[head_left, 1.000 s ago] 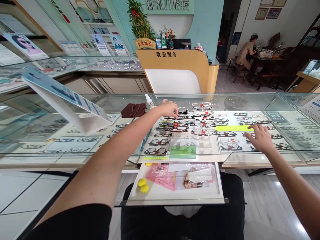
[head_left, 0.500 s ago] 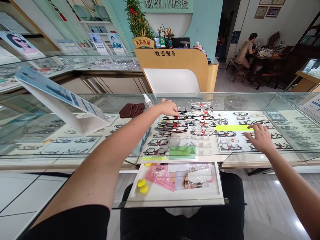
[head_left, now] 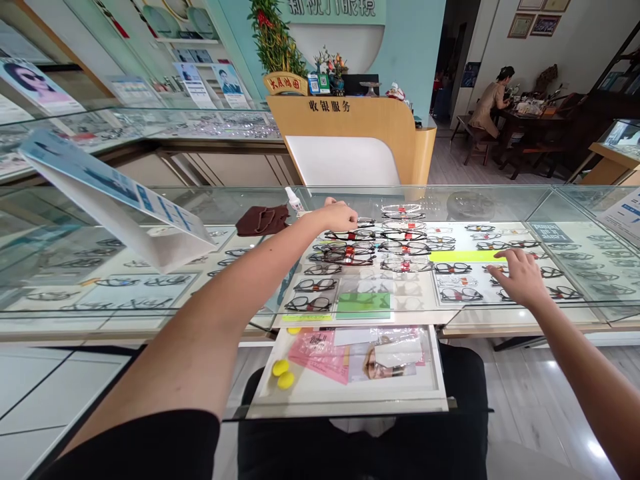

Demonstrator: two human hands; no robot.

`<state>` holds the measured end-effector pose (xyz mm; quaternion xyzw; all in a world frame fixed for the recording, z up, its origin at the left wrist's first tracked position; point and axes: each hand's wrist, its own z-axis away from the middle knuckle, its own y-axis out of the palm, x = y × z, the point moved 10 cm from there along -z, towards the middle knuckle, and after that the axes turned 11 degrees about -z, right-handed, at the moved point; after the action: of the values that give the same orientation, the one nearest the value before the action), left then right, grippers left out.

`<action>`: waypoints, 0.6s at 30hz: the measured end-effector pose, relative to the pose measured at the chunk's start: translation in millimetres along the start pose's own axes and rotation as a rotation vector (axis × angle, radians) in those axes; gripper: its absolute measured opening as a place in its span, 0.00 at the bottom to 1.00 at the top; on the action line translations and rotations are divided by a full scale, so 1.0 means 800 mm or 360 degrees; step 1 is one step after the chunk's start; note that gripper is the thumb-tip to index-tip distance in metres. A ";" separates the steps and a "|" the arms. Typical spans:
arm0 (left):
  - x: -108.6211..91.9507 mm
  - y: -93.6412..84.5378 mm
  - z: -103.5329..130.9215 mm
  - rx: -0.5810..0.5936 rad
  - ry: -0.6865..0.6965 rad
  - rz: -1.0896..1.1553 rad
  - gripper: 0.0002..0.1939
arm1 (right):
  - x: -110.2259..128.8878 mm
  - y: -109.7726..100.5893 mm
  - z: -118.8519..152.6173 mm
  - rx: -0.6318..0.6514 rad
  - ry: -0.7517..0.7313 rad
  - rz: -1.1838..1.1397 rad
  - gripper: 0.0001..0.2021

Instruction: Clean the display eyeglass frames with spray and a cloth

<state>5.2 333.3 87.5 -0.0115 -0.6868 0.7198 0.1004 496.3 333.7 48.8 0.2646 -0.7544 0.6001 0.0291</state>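
Note:
Several pairs of glasses [head_left: 404,247] stand in two columns on the glass counter top [head_left: 470,203], some with red tags. My left hand [head_left: 340,217] is at the far end of the left column, its fingers curled around part of a dark-framed pair [head_left: 367,223]. Over the right part of the counter, my right hand [head_left: 517,275] has its fingers spread, with nothing in it, near a yellow-green strip [head_left: 463,256]. More glasses [head_left: 461,294] lie inside the case below the glass.
A brown pouch [head_left: 262,221] and a white bottle [head_left: 294,199] stand left of my hand. A folded sign [head_left: 120,193] is on the left. An open drawer [head_left: 350,399] juts out over my lap. A person [head_left: 493,103] sits at a far table.
The fingers of my left hand have curled in more at the far pair of glasses. My right hand has hardly moved. The view has shifted very slightly.

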 end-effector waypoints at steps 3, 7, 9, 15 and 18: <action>-0.001 0.000 0.002 0.0095 -0.0024 -0.0070 0.09 | 0.000 0.000 0.000 0.0003 0.0009 -0.0003 0.25; -0.015 -0.004 0.006 0.0082 0.0014 -0.0158 0.09 | 0.001 -0.001 0.000 -0.0001 0.0011 -0.0007 0.25; -0.019 -0.008 0.009 0.0048 0.0025 -0.0188 0.10 | 0.003 -0.002 0.000 0.0008 0.0015 -0.0018 0.25; 0.030 -0.036 0.030 -0.0187 -0.0251 -0.0245 0.17 | 0.000 -0.003 -0.002 0.0059 0.0069 -0.0001 0.27; 0.065 -0.029 0.054 -0.0223 -0.0423 -0.0269 0.20 | 0.000 -0.003 -0.005 0.0052 0.0062 -0.0002 0.27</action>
<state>-49.0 299.8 119.3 0.1346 -0.7410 0.6544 0.0678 496.1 336.6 52.2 0.2539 -0.7436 0.6172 0.0399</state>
